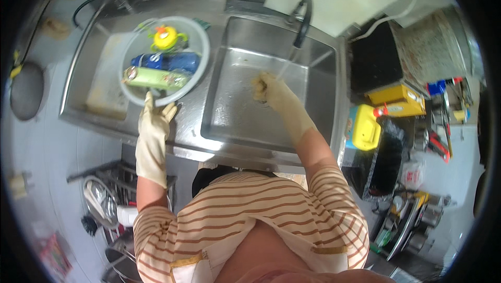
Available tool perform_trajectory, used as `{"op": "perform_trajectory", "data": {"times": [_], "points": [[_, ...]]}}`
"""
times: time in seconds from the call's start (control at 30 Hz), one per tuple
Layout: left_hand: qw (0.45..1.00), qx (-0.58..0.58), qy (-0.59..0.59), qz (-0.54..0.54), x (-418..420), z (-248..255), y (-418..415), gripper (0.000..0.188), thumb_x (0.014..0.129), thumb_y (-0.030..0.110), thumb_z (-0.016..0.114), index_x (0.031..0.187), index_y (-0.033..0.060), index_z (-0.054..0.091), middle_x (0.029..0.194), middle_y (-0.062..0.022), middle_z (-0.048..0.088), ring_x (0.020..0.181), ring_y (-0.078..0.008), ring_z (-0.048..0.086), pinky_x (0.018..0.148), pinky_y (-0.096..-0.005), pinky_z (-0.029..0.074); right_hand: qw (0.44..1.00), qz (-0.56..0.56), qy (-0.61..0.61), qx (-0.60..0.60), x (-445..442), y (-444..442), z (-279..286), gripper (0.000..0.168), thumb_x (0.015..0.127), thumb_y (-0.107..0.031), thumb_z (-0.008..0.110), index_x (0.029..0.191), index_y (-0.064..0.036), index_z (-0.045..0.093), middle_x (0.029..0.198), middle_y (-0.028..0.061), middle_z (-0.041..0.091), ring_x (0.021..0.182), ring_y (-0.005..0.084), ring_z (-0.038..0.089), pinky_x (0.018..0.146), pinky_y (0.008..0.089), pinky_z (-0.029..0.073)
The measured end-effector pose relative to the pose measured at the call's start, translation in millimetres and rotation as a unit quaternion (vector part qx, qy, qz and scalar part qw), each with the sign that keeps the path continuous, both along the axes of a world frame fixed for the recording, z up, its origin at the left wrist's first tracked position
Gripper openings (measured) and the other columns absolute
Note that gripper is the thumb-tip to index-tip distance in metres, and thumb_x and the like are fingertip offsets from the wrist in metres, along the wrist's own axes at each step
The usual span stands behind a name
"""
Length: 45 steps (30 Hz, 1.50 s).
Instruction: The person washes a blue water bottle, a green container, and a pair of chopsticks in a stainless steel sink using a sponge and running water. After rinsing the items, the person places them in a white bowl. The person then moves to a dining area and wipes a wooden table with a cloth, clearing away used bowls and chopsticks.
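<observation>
Both my hands wear cream rubber gloves. My left hand [155, 118] is at the near rim of a round grey plastic basin [204, 44], fingers apart, holding nothing. In the basin lie a blue bottle [168, 61], a light green bottle [156, 78] and a yellow cup with green handles [165, 38]. My right hand [268, 87] is low in the right basin of a stainless steel sink [242, 122], near the drain; its fingers are blurred, and whether it holds something cannot be told. A black faucet [305, 23] above it runs a stream of water.
The grey basin stands over the left sink basin and the steel divider. At the right are a yellow jug [366, 127] with a red cap and a yellow box [395, 101]. A rack with bowls [100, 201] is below left. A black pan [27, 91] hangs at the far left.
</observation>
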<state>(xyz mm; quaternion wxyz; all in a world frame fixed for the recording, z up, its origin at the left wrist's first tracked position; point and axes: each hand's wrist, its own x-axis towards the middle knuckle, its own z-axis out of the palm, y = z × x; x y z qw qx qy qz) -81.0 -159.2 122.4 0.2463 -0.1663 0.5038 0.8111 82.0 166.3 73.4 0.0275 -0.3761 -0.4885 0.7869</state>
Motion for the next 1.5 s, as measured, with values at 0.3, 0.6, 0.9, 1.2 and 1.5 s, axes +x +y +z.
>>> {"op": "perform_trajectory", "data": {"times": [0.3,0.6,0.9,1.2,1.5], "points": [[0.999,0.037,-0.006,0.009,-17,-19,27,0.034,0.101,0.017,0.052,0.129,-0.0034,0.05,0.122,-0.0187,0.059,0.104,-0.03,0.065,0.08,-0.0389,0.061,0.987,-0.136,0.08,0.04,14,190,-60,0.045,0.106,-0.038,0.039,0.111,0.003,0.058,0.107,0.0193,0.064,0.092,0.031,0.065,0.084,0.0477,0.057],[0.96,0.242,-0.101,0.092,1,-17,37,0.036,0.094,0.012,0.065,0.12,-0.0057,0.048,0.119,-0.0246,0.058,0.106,-0.0395,0.062,0.087,-0.0506,0.06,0.994,-0.106,-0.018,0.018,-86,289,-37,0.068,0.105,-0.049,0.031,0.115,0.014,0.055,0.107,0.0268,0.065,0.092,0.0364,0.068,0.077,0.0449,0.061],[0.98,0.136,-0.07,0.127,17,-12,60,0.029,0.096,0.009,0.059,0.121,-0.0045,0.052,0.12,-0.0213,0.059,0.106,-0.0371,0.062,0.09,-0.05,0.058,0.995,-0.038,0.073,0.063,-108,296,30,0.049,0.104,-0.045,0.041,0.091,-0.002,0.061,0.082,0.0102,0.067,0.072,0.0227,0.067,0.065,0.0347,0.058],[0.99,-0.13,-0.046,0.005,24,-59,32,0.019,0.093,0.008,0.054,0.107,-0.0006,0.063,0.087,-0.0131,0.066,0.073,-0.0215,0.062,0.062,-0.029,0.049,0.991,0.128,0.024,-0.003,23,193,-106,0.023,0.098,-0.03,0.052,0.108,-0.011,0.06,0.091,0.005,0.061,0.078,0.0217,0.06,0.064,0.0364,0.05],[0.966,-0.12,-0.136,0.185,203,61,-34,0.017,0.081,0.015,0.067,0.091,0.0021,0.064,0.064,-0.0082,0.057,0.042,-0.0136,0.042,0.037,-0.0301,0.03,0.949,0.271,-0.146,0.067,93,112,-79,0.038,0.102,-0.032,0.041,0.123,-0.003,0.055,0.104,0.0207,0.064,0.09,0.0342,0.063,0.079,0.0488,0.053]]}}
